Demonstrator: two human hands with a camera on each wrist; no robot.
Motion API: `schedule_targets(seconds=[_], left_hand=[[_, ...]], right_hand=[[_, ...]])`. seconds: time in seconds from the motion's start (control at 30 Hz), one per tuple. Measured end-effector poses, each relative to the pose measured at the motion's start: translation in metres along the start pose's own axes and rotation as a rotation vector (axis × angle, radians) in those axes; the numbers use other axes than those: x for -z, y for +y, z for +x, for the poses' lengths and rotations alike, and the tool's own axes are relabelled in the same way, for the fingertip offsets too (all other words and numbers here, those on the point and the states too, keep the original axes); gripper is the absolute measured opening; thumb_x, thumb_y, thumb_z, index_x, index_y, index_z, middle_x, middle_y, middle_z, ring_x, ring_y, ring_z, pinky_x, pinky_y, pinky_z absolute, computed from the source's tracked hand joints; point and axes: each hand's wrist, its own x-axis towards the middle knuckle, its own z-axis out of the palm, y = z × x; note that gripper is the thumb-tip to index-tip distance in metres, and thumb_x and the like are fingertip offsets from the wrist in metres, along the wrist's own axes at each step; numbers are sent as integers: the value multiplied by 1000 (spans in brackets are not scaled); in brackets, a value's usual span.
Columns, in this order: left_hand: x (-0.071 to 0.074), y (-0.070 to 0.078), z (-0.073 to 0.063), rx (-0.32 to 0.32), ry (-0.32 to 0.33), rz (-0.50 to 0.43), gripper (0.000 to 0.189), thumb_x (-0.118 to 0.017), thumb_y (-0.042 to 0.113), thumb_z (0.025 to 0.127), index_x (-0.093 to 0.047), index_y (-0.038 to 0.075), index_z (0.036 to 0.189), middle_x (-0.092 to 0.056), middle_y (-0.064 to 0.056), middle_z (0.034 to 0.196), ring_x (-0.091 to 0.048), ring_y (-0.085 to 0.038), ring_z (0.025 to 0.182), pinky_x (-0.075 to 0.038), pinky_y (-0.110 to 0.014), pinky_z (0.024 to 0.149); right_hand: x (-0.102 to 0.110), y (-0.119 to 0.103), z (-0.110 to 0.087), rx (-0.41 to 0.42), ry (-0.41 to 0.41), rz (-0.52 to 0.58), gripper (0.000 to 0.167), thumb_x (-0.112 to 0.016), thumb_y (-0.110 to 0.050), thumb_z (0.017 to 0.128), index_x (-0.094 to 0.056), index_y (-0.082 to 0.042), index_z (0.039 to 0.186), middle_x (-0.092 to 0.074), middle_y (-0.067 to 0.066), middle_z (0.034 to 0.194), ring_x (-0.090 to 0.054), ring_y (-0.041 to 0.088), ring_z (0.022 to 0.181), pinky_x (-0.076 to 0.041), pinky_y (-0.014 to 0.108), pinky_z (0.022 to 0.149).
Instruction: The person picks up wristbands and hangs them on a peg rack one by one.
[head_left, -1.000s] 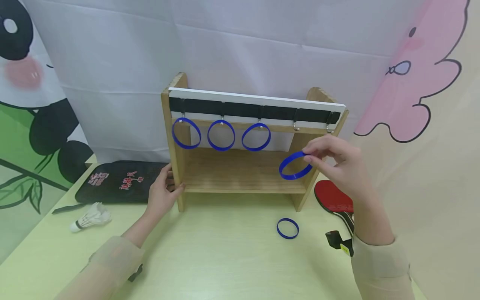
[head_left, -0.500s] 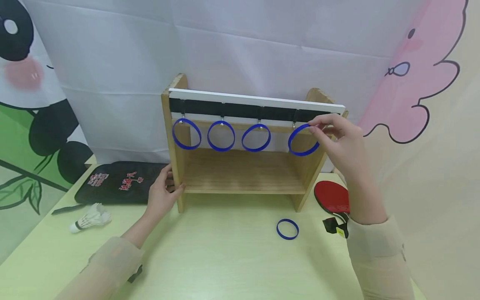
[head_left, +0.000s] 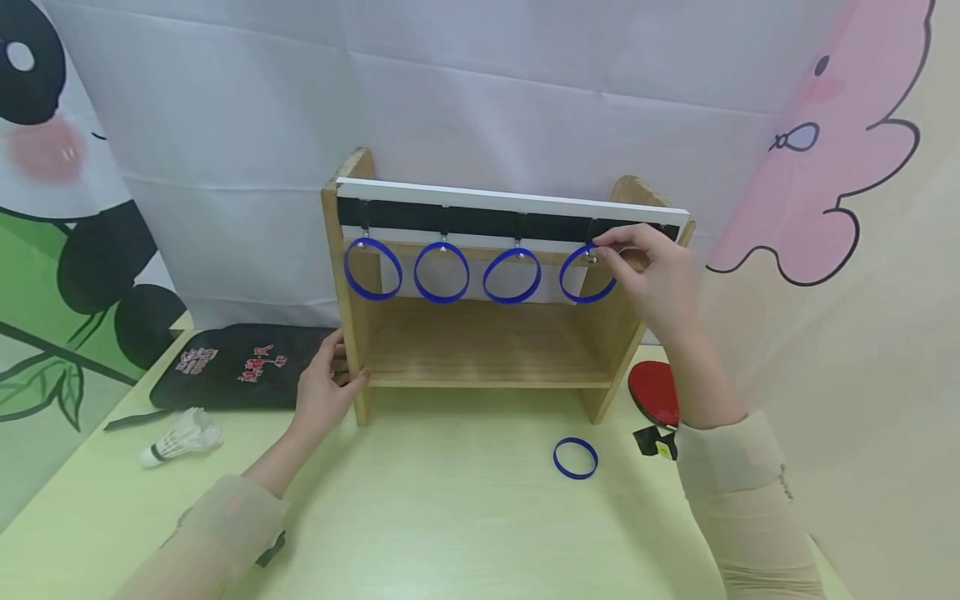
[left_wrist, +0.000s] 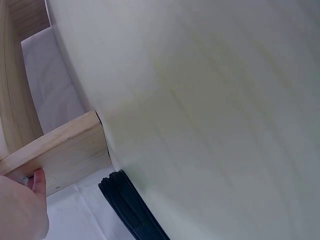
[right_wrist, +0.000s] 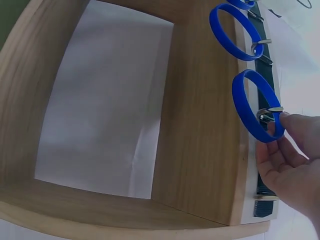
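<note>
At the right of centre in the head view, the right hand [head_left: 658, 275] pinches a blue ring [right_wrist: 243, 105] between thumb and fingertips, just under the white bar [head_left: 480, 193] of a wooden rack [head_left: 487, 342]. In the right wrist view a metal hook [right_wrist: 270, 110] passes through this ring beside the fingers; whether the hook bears its weight cannot be told. A further hook [right_wrist: 266, 198] sits below the hand in that view, near the bar's end. Three hung rings [head_left: 442, 300] line the bar to the left in the head view, each apart from the next, with a gap between their lower rims and the shelf board. At centre left, the left hand [head_left: 324, 383] grips the rack's left side panel, thumb at the front edge, fingers round the outer face, close to the black case [head_left: 225, 367] behind. A loose ring [head_left: 574, 477] lies flat at lower centre right, well apart from the rack's feet, and the tabletop [head_left: 420, 492] stretches from there down to the frame's bottom edge. A shuttlecock [head_left: 182, 437] lies near the table's slanting left edge; a red paddle [head_left: 654, 392] lies right of the rack, partly behind the right forearm.
</note>
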Motion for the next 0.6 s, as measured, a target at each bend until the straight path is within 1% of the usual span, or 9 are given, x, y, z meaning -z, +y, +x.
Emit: schedule_targets(seconds=[0.07, 0.2, 0.37, 0.5, 0.6], left_hand=[[0, 0, 0, 0, 0, 1, 69, -68, 12, 86, -33, 24, 145, -56, -13, 112, -62, -28, 91, -57, -46, 78], [0, 0, 0, 0, -1, 2, 69, -67, 12, 86, -33, 23, 146, -56, -14, 113, -61, -27, 92, -57, -47, 79], [0, 0, 0, -1, -1, -8, 70, -68, 11, 86, -33, 23, 146, -56, -14, 113, -61, -28, 92, -57, -47, 78], [0, 1, 0, 1, -4, -12, 70, -68, 11, 86, -33, 25, 146, -55, -14, 113, -62, -29, 91, -57, -47, 77], [1, 1, 0, 7, -5, -11, 70, -68, 11, 86, -33, 26, 146, -55, -14, 114, -61, -28, 92, -57, -47, 77]], right_hand=[[-2, 0, -1, -13, -3, -14, 12, -68, -7, 86, -70, -2, 97, -70, 7, 95, -56, -6, 83, -51, 8, 77], [-4, 2, -4, -29, -7, -6, 12, -67, -8, 87, -70, -2, 98, -69, 4, 96, -57, -5, 86, -52, 10, 79], [-7, 5, -6, -25, 5, 30, 11, -66, -4, 87, -70, 0, 96, -69, 7, 97, -58, -3, 86, -52, 10, 79], [-9, 6, -9, -13, 14, 35, 11, -66, -2, 87, -69, 0, 97, -69, 7, 98, -56, -6, 87, -50, 8, 79], [-8, -5, -11, 0, 16, 39, 11, -64, 3, 86, -68, 4, 96, -68, 13, 98, -56, -6, 87, -50, 7, 80]])
